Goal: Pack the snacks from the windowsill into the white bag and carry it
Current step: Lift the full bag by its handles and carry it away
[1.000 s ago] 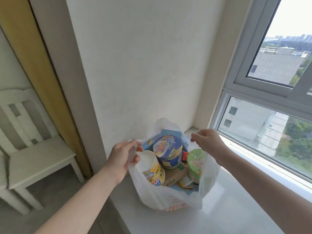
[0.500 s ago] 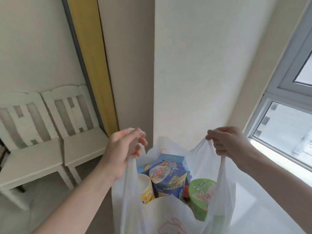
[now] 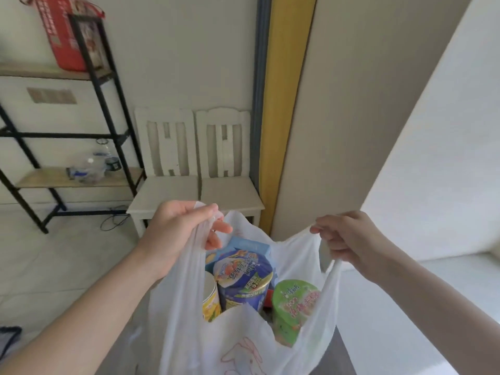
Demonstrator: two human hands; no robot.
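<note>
Beside the windowsill (image 3: pixel 433 280), the bag (image 3: pixel 243 342) of snacks (image 3: pixel 243 277) is hung by its handles (image 3: pixel 332 269), one clenched in the left grip (image 3: pixel 173 234), one in the right grip (image 3: pixel 349 239); carrying is judged begun, a level, steady hold being called for.

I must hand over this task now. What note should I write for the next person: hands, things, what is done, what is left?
Left hand grips one handle of the white bag; right hand grips the other.
The bag hangs open between them, beside the windowsill.
Inside: blue cup, green cup, yellow cup, blue box.
Done: packing, as far as visible.
Left: carry the bag away.
</note>
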